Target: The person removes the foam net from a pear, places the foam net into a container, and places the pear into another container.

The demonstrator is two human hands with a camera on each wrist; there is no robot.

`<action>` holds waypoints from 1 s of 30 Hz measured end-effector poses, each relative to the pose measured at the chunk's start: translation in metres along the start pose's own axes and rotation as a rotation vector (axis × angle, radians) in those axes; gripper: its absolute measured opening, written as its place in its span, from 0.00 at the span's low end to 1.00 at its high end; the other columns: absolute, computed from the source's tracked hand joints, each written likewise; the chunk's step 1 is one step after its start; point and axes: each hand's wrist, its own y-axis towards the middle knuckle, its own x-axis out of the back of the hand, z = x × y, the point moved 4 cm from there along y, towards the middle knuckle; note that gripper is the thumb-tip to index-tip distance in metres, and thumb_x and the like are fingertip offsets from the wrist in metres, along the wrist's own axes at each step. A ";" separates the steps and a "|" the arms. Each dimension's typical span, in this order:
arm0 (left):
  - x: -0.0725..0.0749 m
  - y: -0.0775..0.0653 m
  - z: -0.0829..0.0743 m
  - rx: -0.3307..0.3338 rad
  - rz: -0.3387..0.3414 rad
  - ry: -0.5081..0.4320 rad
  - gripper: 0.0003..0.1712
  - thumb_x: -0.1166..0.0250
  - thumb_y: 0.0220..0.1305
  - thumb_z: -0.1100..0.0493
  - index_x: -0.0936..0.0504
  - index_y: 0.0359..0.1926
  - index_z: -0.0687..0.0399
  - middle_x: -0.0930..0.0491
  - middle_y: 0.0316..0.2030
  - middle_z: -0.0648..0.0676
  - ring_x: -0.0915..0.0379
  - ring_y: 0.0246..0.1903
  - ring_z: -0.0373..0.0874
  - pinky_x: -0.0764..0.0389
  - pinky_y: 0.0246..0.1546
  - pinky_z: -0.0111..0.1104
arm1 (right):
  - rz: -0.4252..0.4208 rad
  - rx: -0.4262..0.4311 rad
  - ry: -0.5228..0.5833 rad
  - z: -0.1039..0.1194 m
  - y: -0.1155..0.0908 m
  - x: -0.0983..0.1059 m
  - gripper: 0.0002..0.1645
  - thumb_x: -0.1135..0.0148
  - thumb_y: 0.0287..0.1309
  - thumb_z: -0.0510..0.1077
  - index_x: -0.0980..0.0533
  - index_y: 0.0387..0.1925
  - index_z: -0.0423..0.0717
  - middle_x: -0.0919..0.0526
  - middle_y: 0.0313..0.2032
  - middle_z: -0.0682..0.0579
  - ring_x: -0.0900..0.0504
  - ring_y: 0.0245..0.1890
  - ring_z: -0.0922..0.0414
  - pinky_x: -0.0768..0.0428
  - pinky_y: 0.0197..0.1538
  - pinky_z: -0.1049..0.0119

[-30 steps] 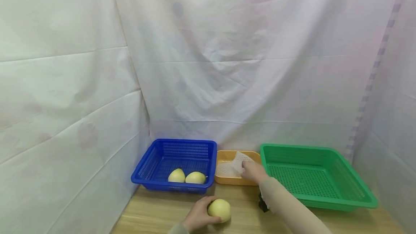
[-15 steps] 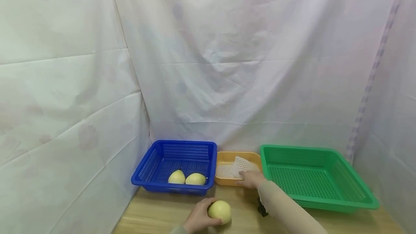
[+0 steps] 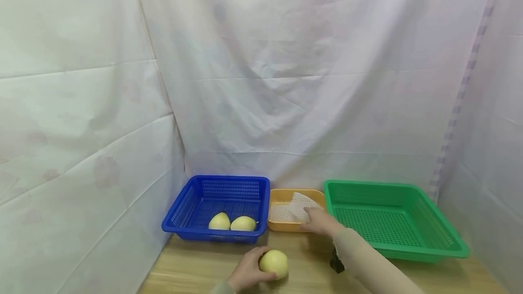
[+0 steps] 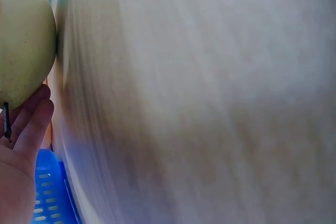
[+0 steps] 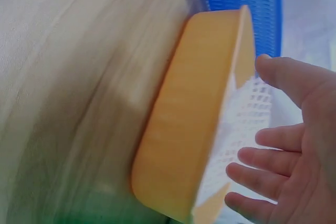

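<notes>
My left hand (image 3: pixel 249 270) holds a pale yellow-green pear (image 3: pixel 274 264) at the front of the table, thumb and fingers on opposite sides of it. Its dark stem shows beside the fingers in the left wrist view. My right hand (image 3: pixel 320 222) is over the front right of a shallow orange tray (image 3: pixel 286 227). In the right wrist view its thumb and fingers are spread apart with nothing between them. White foam netting (image 3: pixel 301 203) lies in the tray, one piece flat and one with a corner standing up near my right fingertips.
A blue basket (image 3: pixel 257 235) on the left holds two more pears (image 3: pixel 243 223). The green basket (image 3: pixel 433 254) stands on the right, close to the tray. White cloth (image 3: pixel 286 80) hangs behind and at both sides. The wooden table (image 3: pixel 188 262) runs along the front.
My right fingers were bunched at the netting a second ago and are now spread; the raised corner dipped, then rose a little. My left hand and the pear have stayed in place.
</notes>
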 end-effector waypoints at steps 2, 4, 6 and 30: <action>0.000 0.000 0.000 0.005 0.005 -0.003 0.44 0.25 0.45 0.38 0.24 0.59 0.59 0.22 0.53 0.54 0.27 0.52 0.51 0.25 0.49 0.44 | -0.024 0.012 0.003 0.001 -0.006 0.007 0.41 0.35 0.56 0.58 0.31 0.64 0.38 0.27 0.61 0.41 0.29 0.61 0.42 0.31 0.60 0.45; 0.000 0.000 0.000 0.007 0.007 -0.007 0.44 0.25 0.45 0.38 0.24 0.59 0.59 0.22 0.52 0.54 0.26 0.51 0.49 0.25 0.48 0.43 | -0.065 0.043 -0.010 0.003 -0.012 0.014 0.39 0.35 0.57 0.58 0.30 0.63 0.40 0.26 0.60 0.42 0.28 0.60 0.42 0.30 0.59 0.44; 0.001 -0.001 0.001 0.006 0.006 -0.010 0.44 0.25 0.45 0.39 0.24 0.59 0.60 0.22 0.52 0.53 0.26 0.50 0.47 0.25 0.48 0.42 | -0.115 0.068 -0.038 0.003 -0.020 0.021 0.37 0.36 0.58 0.59 0.29 0.63 0.43 0.25 0.60 0.44 0.27 0.59 0.43 0.31 0.59 0.42; 0.001 -0.001 0.001 -0.009 -0.001 -0.020 0.44 0.25 0.45 0.40 0.24 0.59 0.60 0.22 0.50 0.53 0.26 0.47 0.42 0.24 0.44 0.38 | -0.305 -0.016 -0.217 -0.062 -0.087 0.022 0.50 0.45 0.48 0.80 0.25 0.58 0.46 0.21 0.53 0.44 0.22 0.51 0.43 0.32 0.50 0.33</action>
